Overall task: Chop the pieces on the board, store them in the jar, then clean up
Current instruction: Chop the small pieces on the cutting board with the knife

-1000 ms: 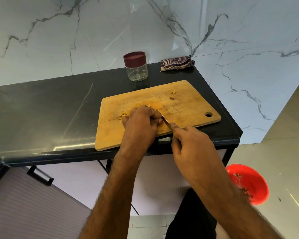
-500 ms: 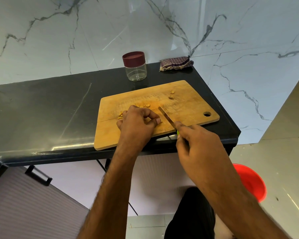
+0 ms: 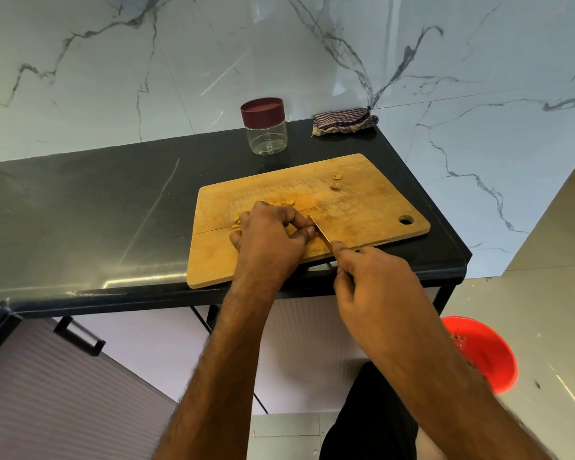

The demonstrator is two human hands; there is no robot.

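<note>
**Chopping station: contents, near to far**

Bucket (image 3: 485,353): red, on the floor at lower right, a few brownish scraps inside; partly hidden behind the right forearm.

Right hand (image 3: 375,287): fingers curled round the knife (image 3: 319,232) handle, index finger laid along the spine; blade angled up-left onto the board.

Left hand (image 3: 269,240): knuckles up, fingers curled and pinching something against the board just beside the blade; the held item itself is hidden.

Board (image 3: 362,214): wooden, on the black counter (image 3: 97,210), hanging hole at the right end. Pieces (image 3: 287,203): yellow-brown, scattered beside the left hand; two more near the far edge.

Jar (image 3: 266,127): clear, empty, maroon lid on, behind the board. No readable writing.

Cloth (image 3: 344,121): checked, folded, far right corner by the wall.
</note>
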